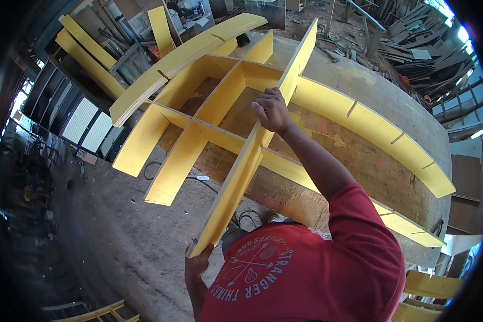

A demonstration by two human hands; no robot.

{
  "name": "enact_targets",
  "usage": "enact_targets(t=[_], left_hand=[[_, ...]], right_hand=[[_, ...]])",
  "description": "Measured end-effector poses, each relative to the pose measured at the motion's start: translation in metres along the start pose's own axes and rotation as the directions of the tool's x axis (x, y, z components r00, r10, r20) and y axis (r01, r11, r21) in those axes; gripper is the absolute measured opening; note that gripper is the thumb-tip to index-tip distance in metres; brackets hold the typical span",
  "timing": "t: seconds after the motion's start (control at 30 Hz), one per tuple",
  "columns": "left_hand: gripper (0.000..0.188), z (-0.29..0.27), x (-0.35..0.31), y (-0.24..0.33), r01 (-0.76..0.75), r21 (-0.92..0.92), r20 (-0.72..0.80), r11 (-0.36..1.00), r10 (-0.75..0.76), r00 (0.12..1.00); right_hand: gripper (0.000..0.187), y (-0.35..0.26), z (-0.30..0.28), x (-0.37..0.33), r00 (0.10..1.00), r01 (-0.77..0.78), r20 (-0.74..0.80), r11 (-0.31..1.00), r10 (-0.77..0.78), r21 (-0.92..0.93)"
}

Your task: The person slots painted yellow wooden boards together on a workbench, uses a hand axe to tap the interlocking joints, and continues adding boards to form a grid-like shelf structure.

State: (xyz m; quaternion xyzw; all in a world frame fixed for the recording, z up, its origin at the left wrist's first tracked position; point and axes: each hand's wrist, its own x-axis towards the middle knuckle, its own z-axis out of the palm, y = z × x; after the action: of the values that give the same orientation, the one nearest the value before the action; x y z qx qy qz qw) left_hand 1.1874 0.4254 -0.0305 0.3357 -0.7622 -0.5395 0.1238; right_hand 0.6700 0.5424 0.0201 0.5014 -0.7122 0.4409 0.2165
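A long yellow board (228,196) runs on edge across two slotted yellow boards of an interlocking frame. My right hand (272,110) is closed over its upper edge near the middle, close to the far crossing. At the near end, my left hand (198,262) grips the same board from below, its fingers partly hidden. One long slotted board (370,119) curves away to the right with open slots along its top edge. Other yellow crosspieces (177,166) stand joined in the left half of the frame. Across that left part lies a stack of yellow boards (193,51).
The frame rests on a worn wooden worktable (354,155). More yellow boards (88,61) lean at the back left. Scrap wood (413,48) is heaped at the far right. A dark cable (247,217) lies on the dusty floor (129,241) beside the table.
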Motion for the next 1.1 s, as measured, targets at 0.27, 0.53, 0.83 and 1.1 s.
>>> enact_targets(t=[0.27,0.53,0.83,1.1], left_hand=[[0.021,0.014,0.017,-0.037,0.005,0.026,0.001,1.0,-0.005,1.0],[0.025,0.011,0.011,-0.048,0.157,0.013,-0.002,0.987,-0.157,0.988],[0.056,0.004,0.011,-0.005,0.116,-0.222,0.107,0.968,-0.094,0.99],[0.078,0.024,0.002,-0.018,0.032,-0.643,-0.054,0.765,-0.087,0.995]], right_hand=[[0.038,0.022,0.016,-0.037,0.996,-0.062,0.053,0.996,0.065,-0.06],[0.048,-0.002,-0.027,0.048,0.999,-0.04,-0.003,0.999,0.04,0.024],[0.045,0.098,0.057,0.034,0.855,-0.043,0.478,0.946,0.202,-0.322],[0.041,0.019,-0.011,0.09,0.917,-0.053,0.357,0.941,0.178,-0.335]])
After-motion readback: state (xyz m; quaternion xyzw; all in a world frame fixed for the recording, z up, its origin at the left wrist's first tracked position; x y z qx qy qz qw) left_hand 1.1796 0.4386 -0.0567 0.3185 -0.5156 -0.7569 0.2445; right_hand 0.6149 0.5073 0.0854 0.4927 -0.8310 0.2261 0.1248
